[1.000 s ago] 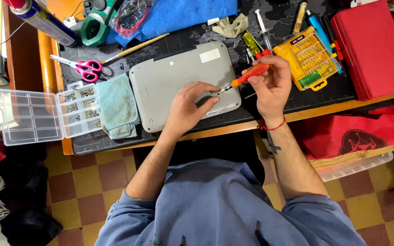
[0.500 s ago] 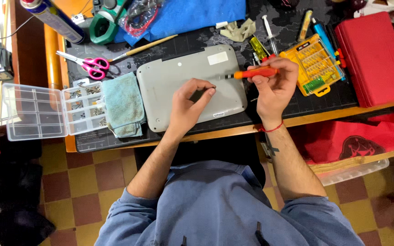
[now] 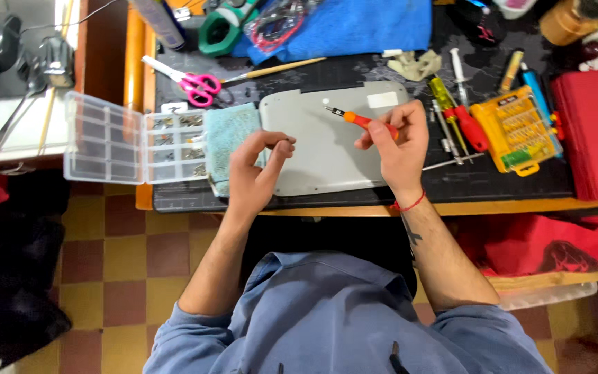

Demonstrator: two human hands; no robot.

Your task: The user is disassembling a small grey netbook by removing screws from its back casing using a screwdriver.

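R hand (image 3: 397, 142) grips orange screwdriver (image 3: 363, 122), tip pointing up-left.

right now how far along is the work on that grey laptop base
Done: the grey laptop lies underside up. In hand: the right hand holds the orange screwdriver off the case; the left hand pinches something too small to identify. Left: the bottom panel is not yet off.

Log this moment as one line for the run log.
right hand: holds orange screwdriver | left hand: fingertips pinched, contents unclear | under both: grey laptop base
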